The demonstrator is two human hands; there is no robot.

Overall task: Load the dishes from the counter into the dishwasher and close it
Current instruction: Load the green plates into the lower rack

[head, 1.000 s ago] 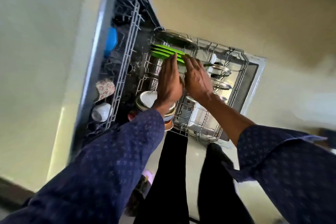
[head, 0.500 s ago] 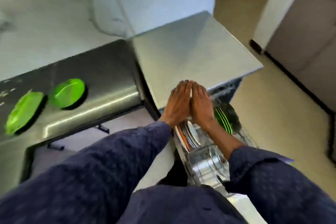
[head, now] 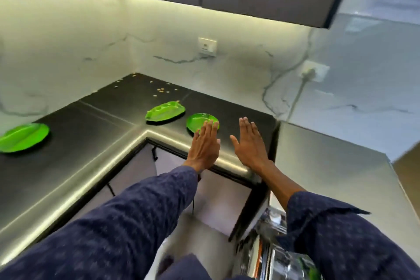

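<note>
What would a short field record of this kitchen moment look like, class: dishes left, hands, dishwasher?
dishes on counter: round green plate; leaf-shaped green dish; green dish at far left
left hand: open, fingers straight, reaching over the round plate
right hand: open, holding nothing
dishwasher rack: visible at lower right, blurred
counter: dark, crumbs near the corner

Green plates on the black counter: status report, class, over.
Left hand open, fingertips over round green plate. Right hand open, empty. Leaf-shaped green plate and far-left green plate waiting. Nothing blocking.
</note>
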